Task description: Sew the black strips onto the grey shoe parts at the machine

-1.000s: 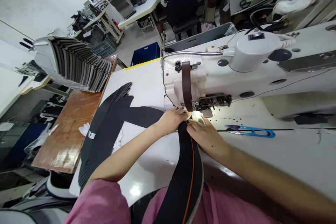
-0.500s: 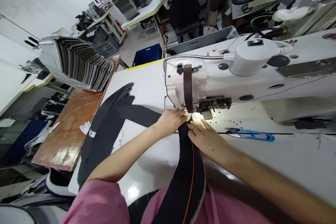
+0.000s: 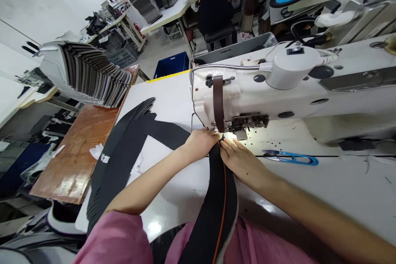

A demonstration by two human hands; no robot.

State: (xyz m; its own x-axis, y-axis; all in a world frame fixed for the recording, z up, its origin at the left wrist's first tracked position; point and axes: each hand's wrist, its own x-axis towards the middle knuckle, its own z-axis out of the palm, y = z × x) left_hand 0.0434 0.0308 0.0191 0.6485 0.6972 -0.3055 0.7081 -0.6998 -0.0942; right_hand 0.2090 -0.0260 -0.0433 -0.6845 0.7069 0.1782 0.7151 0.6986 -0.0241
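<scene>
A long black fabric strip (image 3: 216, 185) with an orange line along it runs from my lap up to the needle area of a white sewing machine (image 3: 235, 90). My left hand (image 3: 200, 143) is closed at the strip's upper left edge, close beside the presser foot, its fingertips partly hidden. On the strip's right side lies my right hand (image 3: 241, 159), fingers stretched out and pressing lightly on the fabric near the needle. More black fabric pieces (image 3: 123, 152) lie fanned in a pile to the left, one reaching under my left hand.
Blue thread snips (image 3: 291, 157) lie on the right of the machine bed. A stack of grey padded pieces (image 3: 89, 74) stands on a brown wooden table (image 3: 71, 152) at left. Behind are a blue crate (image 3: 171, 65) and a seated person in dark clothing (image 3: 213, 0).
The whole view has shifted slightly to the left. Both hands stay by the needle, and the black strip appears to have moved a little up toward it.
</scene>
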